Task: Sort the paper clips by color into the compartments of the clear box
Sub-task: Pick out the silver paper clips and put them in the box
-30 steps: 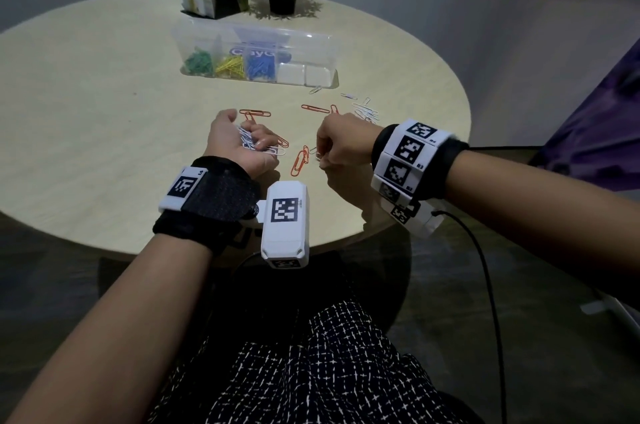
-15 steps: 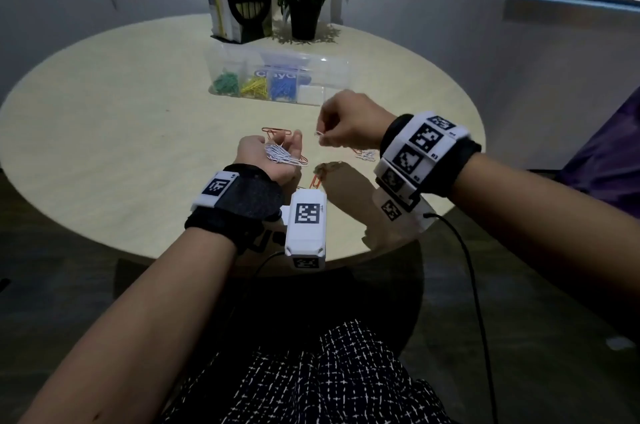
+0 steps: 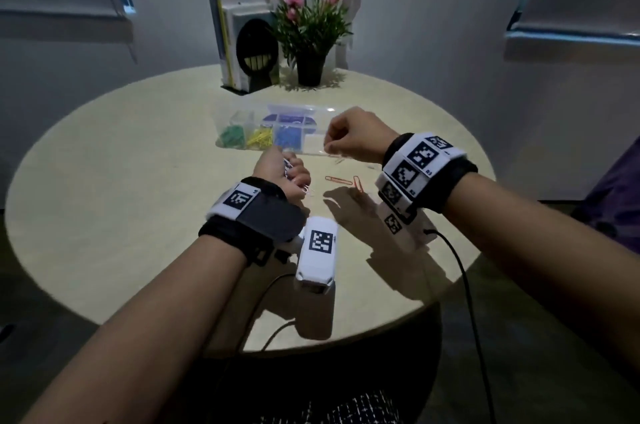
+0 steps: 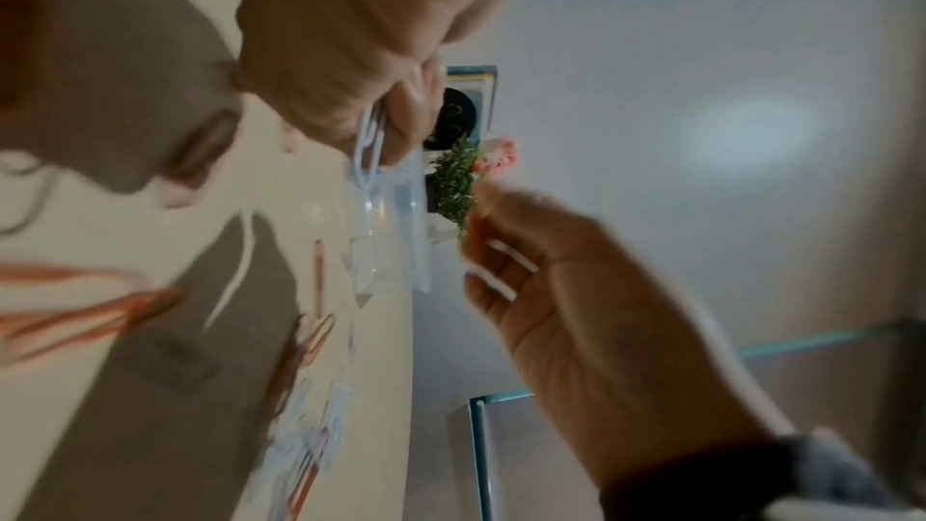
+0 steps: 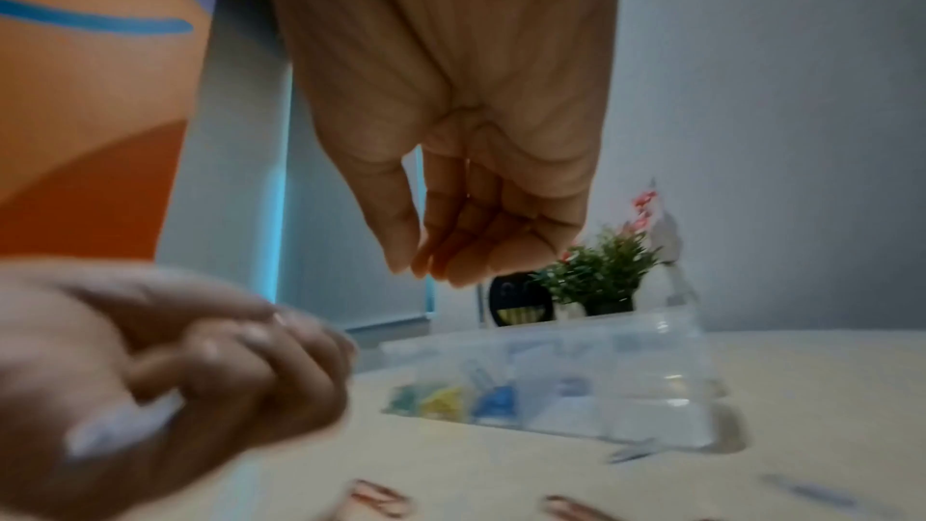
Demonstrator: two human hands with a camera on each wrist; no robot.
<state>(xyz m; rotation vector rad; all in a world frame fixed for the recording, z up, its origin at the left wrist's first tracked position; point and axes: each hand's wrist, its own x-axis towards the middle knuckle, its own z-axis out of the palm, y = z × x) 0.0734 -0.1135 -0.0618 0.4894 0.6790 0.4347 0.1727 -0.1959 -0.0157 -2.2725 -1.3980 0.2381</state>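
Observation:
The clear box (image 3: pixel 313 145) lies mid-table with green (image 3: pixel 230 139), yellow (image 3: pixel 259 139) and blue clips (image 3: pixel 287 139) in separate compartments; its right compartments look bare. My left hand (image 3: pixel 294 174) hovers just in front of the box, its fingers curled round a bunch of white paper clips (image 4: pixel 368 145). My right hand (image 3: pixel 332 146) is raised at the box's right end. Its fingertips (image 5: pixel 431 268) are pinched together, and blurred white streaks there look like a white clip (image 4: pixel 511 254). Two orange clips (image 3: pixel 337 179) lie between my hands.
More loose pale clips (image 5: pixel 634 452) lie on the round table (image 3: pixel 138 181) in front of the box's right end. Books in a black bookend (image 3: pixel 249 42) and a potted plant (image 3: pixel 310 39) stand behind the box. The table edge is near my lap.
My right hand rose off the table and moved forward to the box's right end. My left hand closed round its white clips and shifted toward the box. The view tilted up.

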